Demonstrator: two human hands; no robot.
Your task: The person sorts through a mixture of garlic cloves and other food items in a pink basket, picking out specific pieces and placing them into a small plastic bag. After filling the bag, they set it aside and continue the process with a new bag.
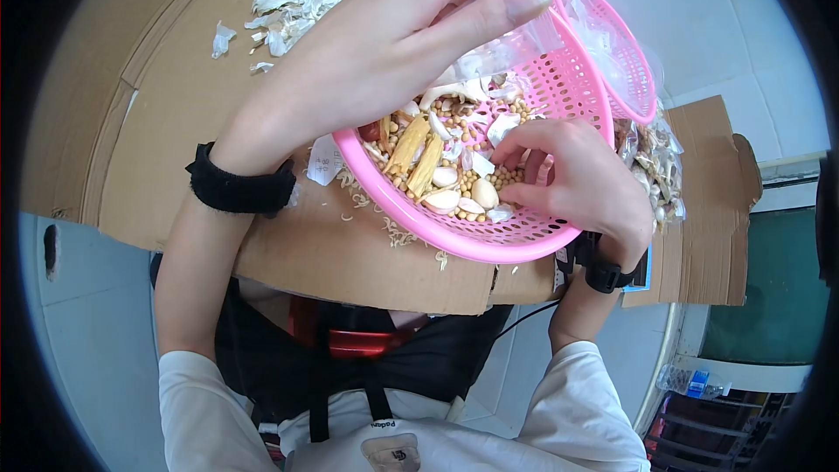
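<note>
A pink plastic basket point(437, 232) holds soybeans point(511, 177), garlic cloves point(443, 201), yellowish dried sticks point(407, 144) and pale scraps of peel. Over its far side, my left hand point(411, 35) is closed in a pinch on a clear plastic bag point(516, 45). The bag hangs over the basket, partly hidden by that hand. My right hand point(581, 179) reaches into the basket from the right. Its fingers are curled together among the soybeans, beside a white clove point(484, 192); whatever lies between the fingertips is hidden.
A smaller pink basket point(642, 61) with clear plastic in it stands at the far right, above a bag of garlic point(662, 166). Garlic skins point(293, 13) are heaped at the back left. Cardboard point(201, 96) covers the table; small pale bits point(400, 233) lie along the basket's near side.
</note>
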